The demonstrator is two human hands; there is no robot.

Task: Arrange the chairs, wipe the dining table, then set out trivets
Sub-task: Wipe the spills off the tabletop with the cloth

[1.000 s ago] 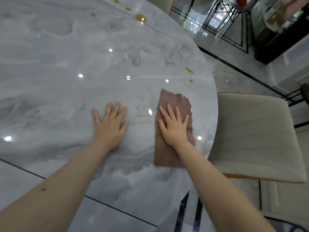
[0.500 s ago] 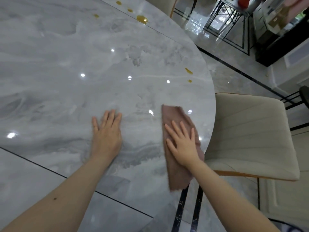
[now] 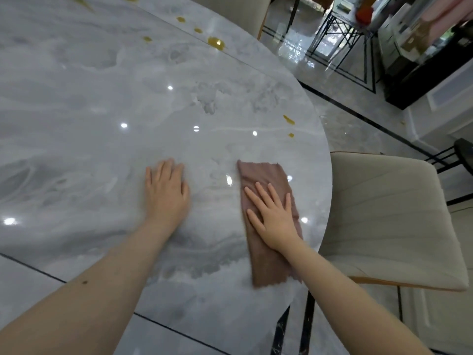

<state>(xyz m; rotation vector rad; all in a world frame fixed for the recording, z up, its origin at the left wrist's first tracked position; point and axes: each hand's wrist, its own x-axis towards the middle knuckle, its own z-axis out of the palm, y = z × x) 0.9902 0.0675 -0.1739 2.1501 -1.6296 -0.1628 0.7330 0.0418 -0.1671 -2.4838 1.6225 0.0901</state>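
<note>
A glossy grey marble dining table [image 3: 102, 98] fills the view. My right hand [image 3: 272, 213] presses flat, fingers straight, on a folded brown cloth [image 3: 263, 262] near the table's right edge. Flat on the bare marble to the cloth's left rests my left hand [image 3: 166, 193], fingers together. Yellow spill spots lie on the marble: two small ones [image 3: 288, 119] ahead of the cloth by the right rim, and several more [image 3: 216, 43] at the far side. A cream upholstered chair [image 3: 384, 221] stands against the table's right edge.
Another cream chair [image 3: 238, 11] stands at the far edge of the table. Beyond it are a black metal-framed stand [image 3: 340, 39] and a dark cabinet [image 3: 422, 67] on a shiny tiled floor with black inlay lines [image 3: 358, 114].
My right hand pulled the cloth back to the table's near edge, where it overhung, then pushed it forward again onto the marble. My left hand stayed flat, its fingers closing together.
</note>
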